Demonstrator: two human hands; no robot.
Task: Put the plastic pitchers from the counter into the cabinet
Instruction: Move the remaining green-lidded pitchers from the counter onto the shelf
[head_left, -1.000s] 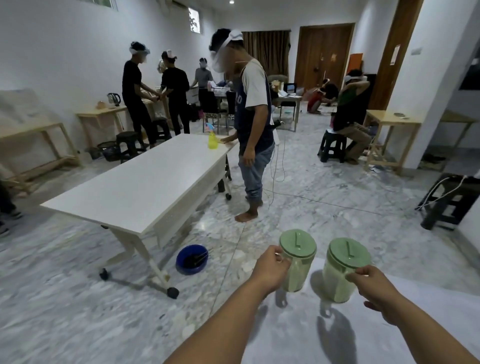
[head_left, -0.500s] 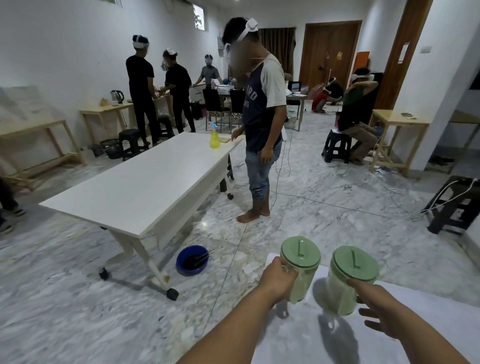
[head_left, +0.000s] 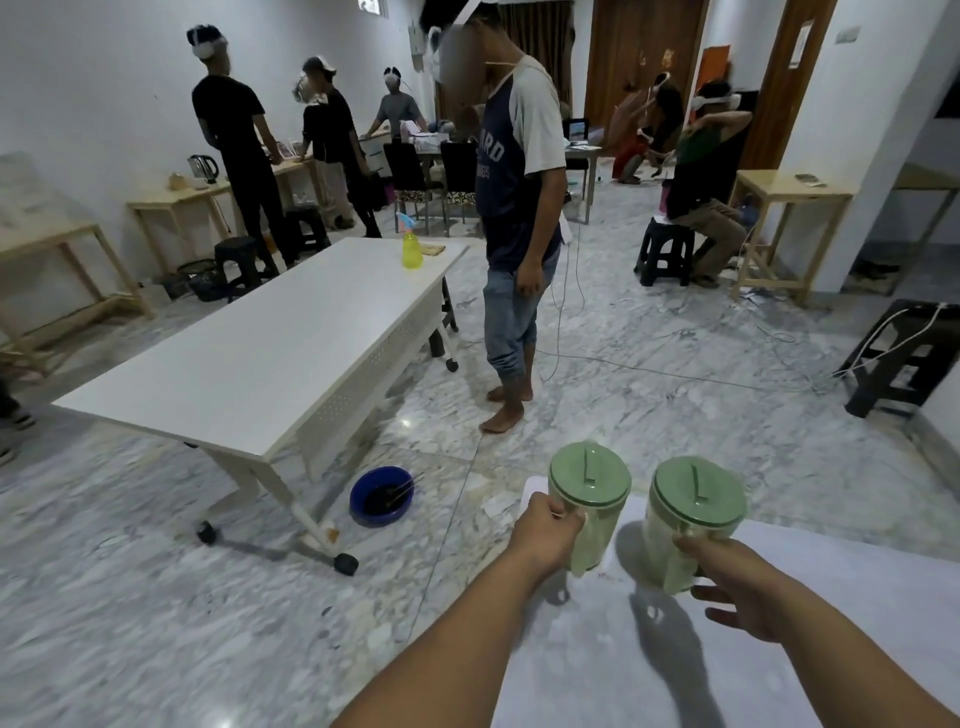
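Your left hand (head_left: 545, 535) and right hand (head_left: 737, 582) each grip a green pitcher's handle, left pitcher (head_left: 589, 506) and right pitcher (head_left: 688, 525) just above the counter (head_left: 831, 623); lift both level, lids up

Dim indoor light, edge blur, fisheye bending.

left pitcher (head_left: 589, 506) handle: hidden by hand | counter (head_left: 831, 623): cut off
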